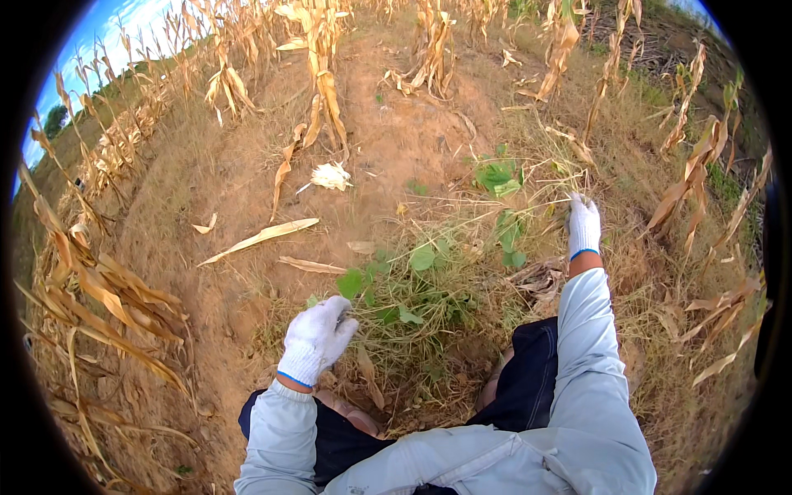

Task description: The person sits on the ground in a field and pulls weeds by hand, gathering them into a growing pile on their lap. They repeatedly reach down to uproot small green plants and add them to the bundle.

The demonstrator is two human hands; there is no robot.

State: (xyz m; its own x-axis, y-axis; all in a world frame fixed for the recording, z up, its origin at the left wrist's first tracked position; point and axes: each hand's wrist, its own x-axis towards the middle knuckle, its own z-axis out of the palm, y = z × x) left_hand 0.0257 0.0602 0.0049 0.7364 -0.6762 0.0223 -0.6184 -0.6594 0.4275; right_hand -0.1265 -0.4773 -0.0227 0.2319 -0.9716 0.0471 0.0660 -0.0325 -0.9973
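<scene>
In a white knitted glove with a blue cuff edge, my left hand [318,337] is at the left side of a heap of pulled weeds [425,318]. Its fingers are curled toward the thumb; what they hold, if anything, is hidden. My right hand [584,224], gloved the same way, reaches out farther to the right. Its fingers are closed around thin stems of a leafy vine [499,175], which trails left toward the heap. Green leaves and dry straw-like grass are mixed in the heap, which lies before my bent knees.
Dry corn stalks [323,66] stand ahead, with more leaning stalks [107,285] at the left and others [697,173] at the right. A pale corn husk [332,176] and a long dry leaf [260,239] lie on the reddish soil [396,136].
</scene>
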